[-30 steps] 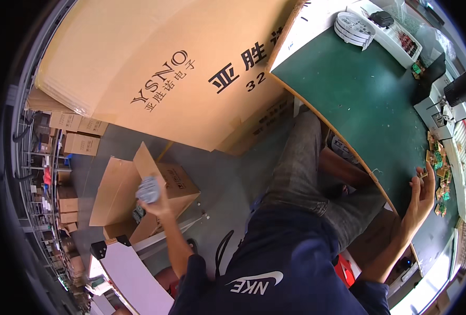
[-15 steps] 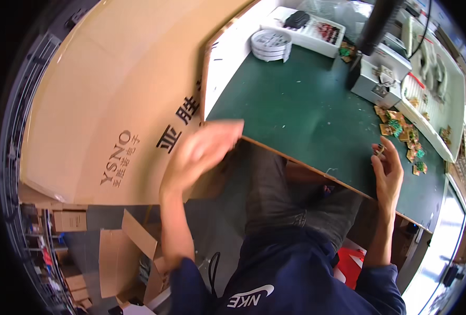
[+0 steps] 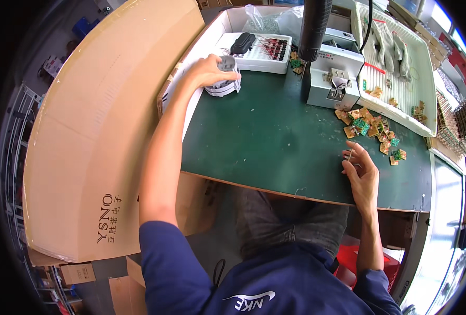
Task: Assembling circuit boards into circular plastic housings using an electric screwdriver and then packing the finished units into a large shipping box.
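At the far left of the bench my left hand [image 3: 207, 72] is closed over a round white tray [image 3: 229, 64], its thumb across the near side. That tray tops a stack of similar round trays [image 3: 222, 91]; how far it is raised off them is hard to tell. My right hand [image 3: 361, 170] stays just above the bench's right part, thumb and fingertips pinching a small pale part [image 3: 350, 154], too small to name. Just beyond that hand lies a loose pile of small copper-coloured and green circuit boards [image 3: 367, 125].
Behind the boards stands a grey metal bench machine [image 3: 333, 81], with a thick black post [image 3: 315, 31] beside it. A white tray [image 3: 264, 65] carries red-and-black wired parts and a black case. Gloves lie in the large pale tray [image 3: 422, 79]. A tall cardboard sheet [image 3: 86, 131] flanks the green bench [image 3: 275, 147].
My left hand has gone from the bench's near left edge forward to the round trays and closed on the top one. My right hand keeps its pinch. The whole view has shifted.
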Available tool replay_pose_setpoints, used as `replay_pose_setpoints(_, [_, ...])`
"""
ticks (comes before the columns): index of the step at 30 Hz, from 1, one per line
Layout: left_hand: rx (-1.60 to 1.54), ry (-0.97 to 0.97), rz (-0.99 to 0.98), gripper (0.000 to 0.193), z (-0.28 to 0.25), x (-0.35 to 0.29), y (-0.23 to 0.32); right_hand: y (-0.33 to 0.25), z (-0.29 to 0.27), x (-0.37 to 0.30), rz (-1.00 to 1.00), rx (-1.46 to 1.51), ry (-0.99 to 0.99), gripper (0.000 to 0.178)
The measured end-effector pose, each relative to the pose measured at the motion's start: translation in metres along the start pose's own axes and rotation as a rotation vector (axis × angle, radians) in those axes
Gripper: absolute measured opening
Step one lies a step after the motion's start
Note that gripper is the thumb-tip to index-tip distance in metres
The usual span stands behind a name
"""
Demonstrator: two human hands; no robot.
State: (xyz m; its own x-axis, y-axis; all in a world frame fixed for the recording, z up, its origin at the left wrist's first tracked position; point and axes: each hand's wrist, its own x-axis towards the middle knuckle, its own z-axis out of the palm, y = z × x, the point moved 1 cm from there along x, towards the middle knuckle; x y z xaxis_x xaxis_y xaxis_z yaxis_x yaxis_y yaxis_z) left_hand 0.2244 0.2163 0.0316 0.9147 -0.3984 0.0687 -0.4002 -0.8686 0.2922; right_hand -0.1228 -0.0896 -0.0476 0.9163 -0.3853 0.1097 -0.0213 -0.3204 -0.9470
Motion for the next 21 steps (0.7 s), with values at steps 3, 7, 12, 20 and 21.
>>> replay_pose_setpoints(3, [-0.333,0.241,0.059,0.098,-0.011,-0.045,0.017,0.005,-0.003,0.0,-0.013,0.025,0.01,0.048])
replay_pose_setpoints(7, [-1.65,-0.117,0.167,0.084,0.011,-0.114,0.04,0.002,0.001,0.001,-0.051,0.076,0.042,0.044])
replay_pose_setpoints(12, [-2.254,-0.438,0.242,0.091,0.05,-0.158,0.071,0.002,0.0,0.003,-0.06,0.006,0.012,0.046])
replay_pose_setpoints(20, [-2.023,-0.394,0.259,0.084,0.079,-0.168,0.102,0.007,0.002,0.001,-0.064,0.071,0.014,0.042])
replay_pose_setpoints(21, [-1.995,-0.387,0.255,0.082,0.08,-0.167,0.105,0.006,0.002,0.001,-0.069,0.045,0.0,0.041])
